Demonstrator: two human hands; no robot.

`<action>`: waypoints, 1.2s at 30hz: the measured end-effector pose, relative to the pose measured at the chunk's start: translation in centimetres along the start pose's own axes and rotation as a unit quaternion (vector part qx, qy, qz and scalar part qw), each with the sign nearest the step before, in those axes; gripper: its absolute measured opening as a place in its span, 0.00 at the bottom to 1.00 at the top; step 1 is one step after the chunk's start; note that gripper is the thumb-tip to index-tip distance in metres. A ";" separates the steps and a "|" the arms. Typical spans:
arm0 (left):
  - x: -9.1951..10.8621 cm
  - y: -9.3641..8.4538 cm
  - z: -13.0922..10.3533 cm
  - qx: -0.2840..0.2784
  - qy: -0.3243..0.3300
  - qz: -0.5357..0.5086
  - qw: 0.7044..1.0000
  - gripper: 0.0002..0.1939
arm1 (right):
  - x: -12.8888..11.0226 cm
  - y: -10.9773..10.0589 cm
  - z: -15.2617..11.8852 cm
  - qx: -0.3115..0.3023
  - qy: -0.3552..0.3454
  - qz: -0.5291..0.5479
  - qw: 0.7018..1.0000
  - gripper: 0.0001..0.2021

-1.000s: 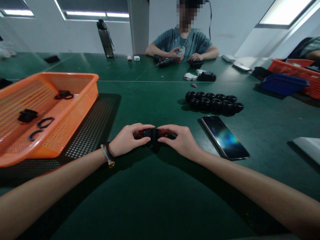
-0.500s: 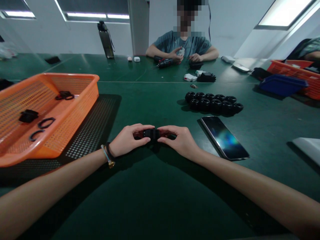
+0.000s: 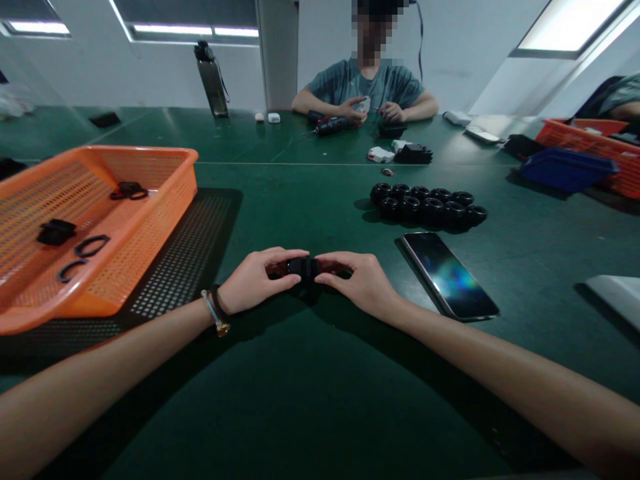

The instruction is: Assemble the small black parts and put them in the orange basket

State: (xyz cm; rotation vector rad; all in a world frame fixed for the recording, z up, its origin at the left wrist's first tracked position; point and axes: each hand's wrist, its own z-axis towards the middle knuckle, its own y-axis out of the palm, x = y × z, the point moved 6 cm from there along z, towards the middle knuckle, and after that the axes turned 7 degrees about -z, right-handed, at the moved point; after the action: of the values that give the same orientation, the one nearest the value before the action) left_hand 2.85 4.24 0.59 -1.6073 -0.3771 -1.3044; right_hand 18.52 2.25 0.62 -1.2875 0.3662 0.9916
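Observation:
A small black part (image 3: 309,268) is held between my two hands just above the green table (image 3: 280,400). My left hand (image 3: 263,277) pinches its left end between thumb and fingers, and my right hand (image 3: 357,280) pinches its right end the same way. To the left, an orange basket (image 3: 165,220) holds a black block (image 3: 57,231), black rings (image 3: 92,245) and another dark piece (image 3: 129,191). Several round black parts (image 3: 431,210) stand grouped in rows beyond my right hand. The underside of the held part is in shadow.
A phone (image 3: 450,277) lies right of my right hand. Farther right are a white object (image 3: 617,297), a blue tray (image 3: 567,170) and an orange-red crate (image 3: 620,157). Across the table a person (image 3: 367,93) sits behind a power drill (image 3: 330,125); a bottle (image 3: 213,83) stands at the back.
My hands and the held part look the same. Across the table, the person's hands have shifted slightly around a small white object.

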 end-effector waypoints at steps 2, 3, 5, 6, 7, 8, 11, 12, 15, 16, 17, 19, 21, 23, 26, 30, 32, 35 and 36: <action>-0.1 0.0 0.0 -0.001 0.000 0.001 1.000 0.23 | 0.0 0.0 0.0 -0.002 -0.002 -0.002 1.000 0.12; -0.1 0.0 0.0 -0.002 0.001 0.002 1.000 0.24 | 0.0 0.0 0.0 -0.002 -0.002 -0.003 1.000 0.12; -0.1 0.0 0.0 -0.001 0.002 0.003 1.000 0.24 | 0.0 0.0 0.0 -0.003 -0.003 -0.007 1.000 0.12; 0.0 0.0 0.0 0.000 0.002 0.006 1.000 0.24 | 0.0 0.1 0.0 -0.003 -0.003 -0.010 1.000 0.11; 0.0 0.0 0.0 0.001 0.001 0.009 1.000 0.23 | 0.0 0.1 0.0 -0.003 -0.004 -0.013 1.000 0.11; 0.0 0.0 0.0 0.001 -0.001 0.011 1.000 0.23 | 0.0 0.1 0.0 -0.001 -0.005 -0.017 1.000 0.12; 0.1 0.0 0.0 0.002 -0.003 0.006 1.000 0.23 | 0.0 0.1 -0.1 0.006 -0.009 -0.020 1.000 0.12; 0.1 0.0 0.1 0.003 -0.003 0.001 1.000 0.23 | 0.0 0.2 -0.1 0.007 -0.011 -0.017 1.000 0.14; 0.1 0.0 0.1 0.003 -0.002 -0.009 1.000 0.24 | 0.1 0.3 -0.2 0.001 -0.021 -0.008 1.000 0.18; 0.1 0.0 0.1 0.004 -0.001 -0.010 1.000 0.24 | 0.1 0.3 -0.3 0.000 -0.024 -0.006 1.000 0.18; 0.1 0.0 0.1 0.004 0.000 -0.008 1.000 0.24 | 0.0 0.3 -0.3 -0.001 -0.027 -0.006 1.000 0.17; 0.0 0.0 0.1 0.004 0.000 -0.001 1.000 0.24 | 0.0 0.3 -0.3 0.002 -0.030 -0.007 1.000 0.15; -0.1 0.0 0.1 0.005 0.000 0.006 1.000 0.23 | -0.1 0.3 -0.2 0.007 -0.028 -0.013 0.999 0.14; -0.1 0.0 0.1 0.003 0.001 0.010 1.000 0.23 | -0.1 0.3 -0.2 0.009 -0.028 -0.018 0.999 0.14; 0.0 0.0 0.0 0.005 0.006 0.013 1.000 0.23 | -0.3 0.2 -0.2 0.007 -0.028 -0.019 0.999 0.14; 0.1 0.0 0.0 0.007 0.008 0.014 1.000 0.23 | -0.3 0.2 -0.2 0.006 -0.023 -0.024 0.999 0.14; 0.1 0.1 0.0 0.006 0.008 0.012 1.000 0.23 | -0.3 0.2 -0.2 0.006 -0.024 -0.025 0.999 0.15; 0.0 0.1 0.0 0.004 0.009 0.010 1.000 0.23 | -0.3 0.2 -0.1 0.008 -0.025 -0.027 0.999 0.14; 0.0 0.1 0.0 0.005 0.009 0.012 1.000 0.23 | -0.3 0.2 -0.1 0.008 -0.025 -0.028 0.999 0.14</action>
State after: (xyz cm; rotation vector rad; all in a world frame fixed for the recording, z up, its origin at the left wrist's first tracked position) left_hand 2.90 4.19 0.59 -1.5860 -0.3513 -1.2970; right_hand 18.23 2.03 0.67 -1.2503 0.2986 0.9703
